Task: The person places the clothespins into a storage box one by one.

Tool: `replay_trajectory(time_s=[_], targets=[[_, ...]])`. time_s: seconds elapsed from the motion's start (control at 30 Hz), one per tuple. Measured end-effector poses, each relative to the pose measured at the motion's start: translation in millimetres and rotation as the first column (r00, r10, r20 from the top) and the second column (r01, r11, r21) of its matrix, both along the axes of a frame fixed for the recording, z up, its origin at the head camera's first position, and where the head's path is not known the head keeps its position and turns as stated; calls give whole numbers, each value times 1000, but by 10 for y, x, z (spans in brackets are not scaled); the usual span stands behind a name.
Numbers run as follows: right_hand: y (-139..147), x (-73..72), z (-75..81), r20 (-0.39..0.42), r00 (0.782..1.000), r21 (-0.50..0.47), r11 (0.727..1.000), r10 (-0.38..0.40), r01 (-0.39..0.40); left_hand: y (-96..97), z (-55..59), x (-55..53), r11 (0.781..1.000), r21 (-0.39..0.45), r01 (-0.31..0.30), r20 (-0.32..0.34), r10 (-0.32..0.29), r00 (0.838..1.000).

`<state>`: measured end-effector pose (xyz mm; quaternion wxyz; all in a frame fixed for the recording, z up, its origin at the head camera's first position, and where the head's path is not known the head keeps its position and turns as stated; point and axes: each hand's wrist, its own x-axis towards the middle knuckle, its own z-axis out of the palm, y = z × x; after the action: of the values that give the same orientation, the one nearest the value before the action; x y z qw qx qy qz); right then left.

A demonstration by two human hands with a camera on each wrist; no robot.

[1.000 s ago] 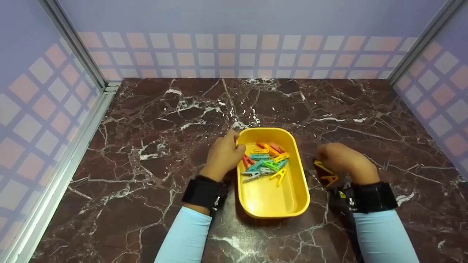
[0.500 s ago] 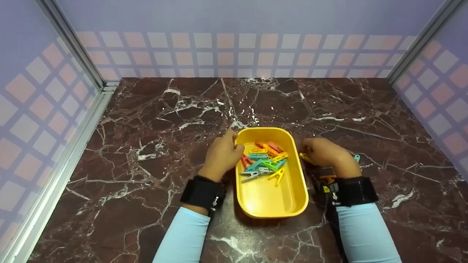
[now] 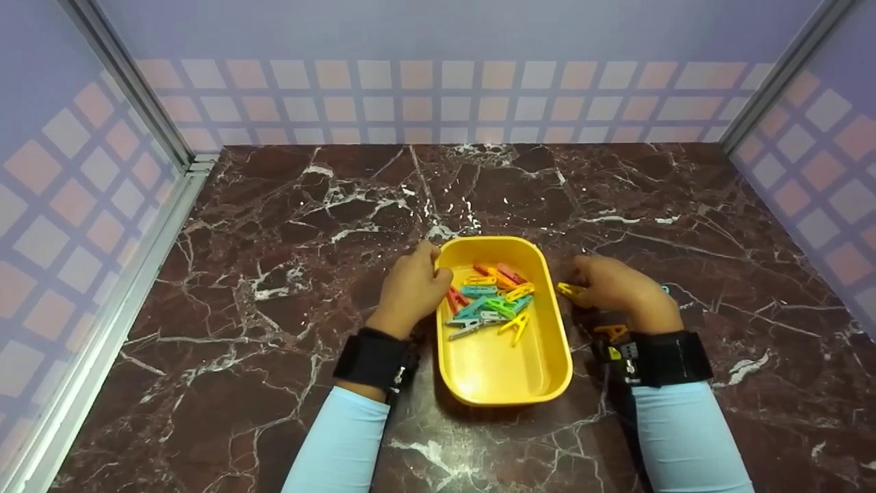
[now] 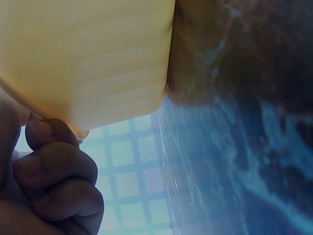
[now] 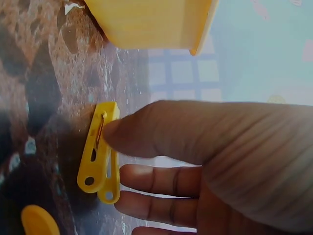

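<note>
In the head view my left hand (image 3: 413,287) grips the left rim of a yellow plastic tray (image 3: 503,383). The left wrist view shows its curled fingers (image 4: 61,166) at that rim, beside the tray's outer wall (image 4: 117,63). Several clothespins (image 3: 499,306) in red, yellow, teal, green and grey lie inside, mostly toward the far half. Right of the tray, my right hand (image 3: 619,291) pinches a yellow clothespin (image 5: 97,152) low over the table. Its thumb (image 5: 142,129) presses one face; the index finger is mostly hidden behind.
An orange clothespin (image 3: 611,333) lies by the right wrist. Part of a teal clothespin (image 3: 665,289) shows behind the right hand. Brown marble-patterned table (image 3: 274,383) surrounds the tray. Tile-patterned panels (image 3: 438,96) stand at the back and both sides.
My right hand has moved left toward the tray, bringing the yellow clothespin along. This uncovered the teal clothespin's end. My left hand stays on the rim.
</note>
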<state>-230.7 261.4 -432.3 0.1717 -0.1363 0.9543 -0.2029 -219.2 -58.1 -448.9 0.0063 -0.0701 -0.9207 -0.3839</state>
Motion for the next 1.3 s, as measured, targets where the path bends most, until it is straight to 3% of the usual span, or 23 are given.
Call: replay_trajectory(time_s=[0.33,0.6,0.8,1.1,1.3], targets=[[-32,-24,-5,28,1000,33,999,-2,1,-24,2,-9,1000,-19,-15,-21,14,1000],[-23,9,110,-58,998,36,999,35,-33,-20,9,-16,1000,-24,-12,-12,11,1000],[-81,77,266,-164,985,9,998,59,-59,-12,0,-17,1000,-25,-10,-15,10,1000],[-421,225,507,-194,979,-54,996,58,-70,9,-19,-21,1000,-25,3,-15,-4,1000],[-756,231,458,-196,963,-30,981,184,-194,0,-12,-12,1000,-26,0,-34,-1,999]])
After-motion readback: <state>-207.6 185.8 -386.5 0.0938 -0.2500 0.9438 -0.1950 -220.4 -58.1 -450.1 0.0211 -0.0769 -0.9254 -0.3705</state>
